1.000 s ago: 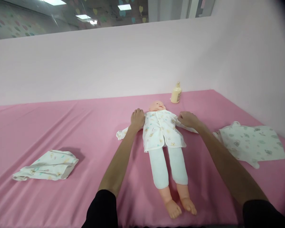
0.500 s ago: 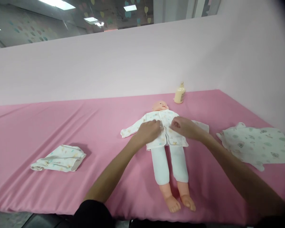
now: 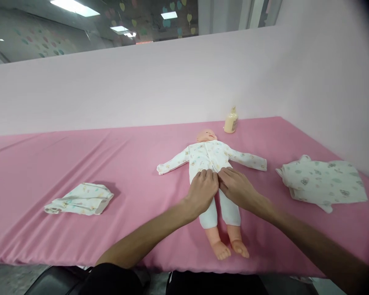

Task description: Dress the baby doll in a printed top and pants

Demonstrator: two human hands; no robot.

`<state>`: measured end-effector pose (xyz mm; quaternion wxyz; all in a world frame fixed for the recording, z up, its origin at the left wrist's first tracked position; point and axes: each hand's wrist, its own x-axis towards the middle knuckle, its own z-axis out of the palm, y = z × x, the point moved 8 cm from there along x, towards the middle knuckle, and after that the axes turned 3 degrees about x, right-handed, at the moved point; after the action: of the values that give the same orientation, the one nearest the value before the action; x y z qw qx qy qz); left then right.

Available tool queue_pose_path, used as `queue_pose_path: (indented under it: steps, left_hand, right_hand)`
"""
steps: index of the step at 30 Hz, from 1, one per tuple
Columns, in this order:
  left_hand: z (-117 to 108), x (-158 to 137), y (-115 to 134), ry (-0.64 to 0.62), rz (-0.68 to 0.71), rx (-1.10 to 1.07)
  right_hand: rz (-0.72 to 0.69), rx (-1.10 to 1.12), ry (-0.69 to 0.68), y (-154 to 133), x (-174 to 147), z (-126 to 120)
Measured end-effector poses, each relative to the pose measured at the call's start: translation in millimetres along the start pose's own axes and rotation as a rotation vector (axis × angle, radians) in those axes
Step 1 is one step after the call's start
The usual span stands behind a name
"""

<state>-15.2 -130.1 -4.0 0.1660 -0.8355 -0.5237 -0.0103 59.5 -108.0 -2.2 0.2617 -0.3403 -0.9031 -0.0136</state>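
Observation:
A baby doll [image 3: 223,250] lies on its back, its bare feet toward me. It wears a white printed jacket [image 3: 199,155] with long sleeves and white trousers [image 3: 230,215]. At the jacket's lower front, my left hand [image 3: 205,186] is closed on the hem, fingers curled under. Right beside it, almost touching, my right hand [image 3: 235,186] pinches the other front edge of the same jacket. The fingertips of both hands are mostly hidden behind the knuckles. The jacket's two front edges meet along the doll's chest.
A folded printed cloth [image 3: 83,199] lies on the pink sheet [image 3: 135,164] to the left. To the right is a white garment with a leaf print [image 3: 329,182]. A cream pump bottle [image 3: 231,121] stands behind the doll, near the pale wall [image 3: 126,86].
Both hands have moved from the doll's chest down to the jacket's lower edge and come together. The jacket front now lies closed higher up.

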Motion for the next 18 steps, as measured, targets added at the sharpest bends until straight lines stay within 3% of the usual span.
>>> queue_pose_path:
  steps: [5, 11, 14, 18]
  left_hand:
    - [6.4, -10.5, -0.4, 0.116, 0.091, -0.074]
    - [-3.6, -18.6, -16.3, 0.095, 0.074, -0.219]
    - [-11.6, -31.4, -61.6, 0.092, -0.110, -0.395]
    - [8.5, -79.4, -162.2, 0.018, -0.515, -0.412]
  right_hand:
    - [-0.076, 0.070, 0.011, -2.9, -11.4, -1.3]
    - [-0.056, 0.036, 0.018, -1.1, -15.7, -0.3]
    - [-0.021, 0.093, 0.073, 1.7, -20.1, -9.7]
    - [-0.027, 0.160, 0.206, 5.8, -34.1, -23.9]
